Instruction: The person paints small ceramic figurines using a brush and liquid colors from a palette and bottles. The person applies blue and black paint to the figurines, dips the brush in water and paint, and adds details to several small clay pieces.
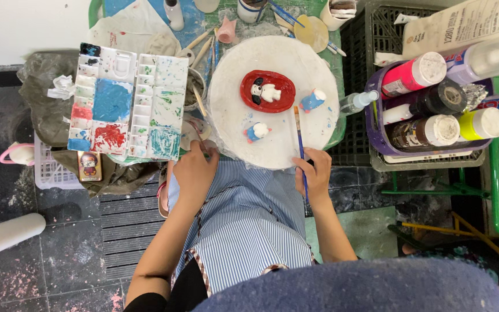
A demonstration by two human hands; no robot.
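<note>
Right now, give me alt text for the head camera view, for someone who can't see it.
Seen from above, a person's right hand holds a blue paintbrush over a round white board carrying a red dish and two small blue figurines; the left hand rests beside a paint-smeared palette.

Round white board (232, 98) on green table (337, 63), paint-smeared. On board: red oval dish (281, 99) with white figure (268, 91); two small blue-white figures (313, 99), (257, 132) near it. Palette (127, 101) left of board, overhanging, wells blue, red, green. Table rear: cups (336, 13), brushes (284, 14), round yellow disc (312, 32). Dark floor (41, 260): paper roll (4, 236) lower left, white basket (50, 170) beside slatted mat (128, 222).
</note>
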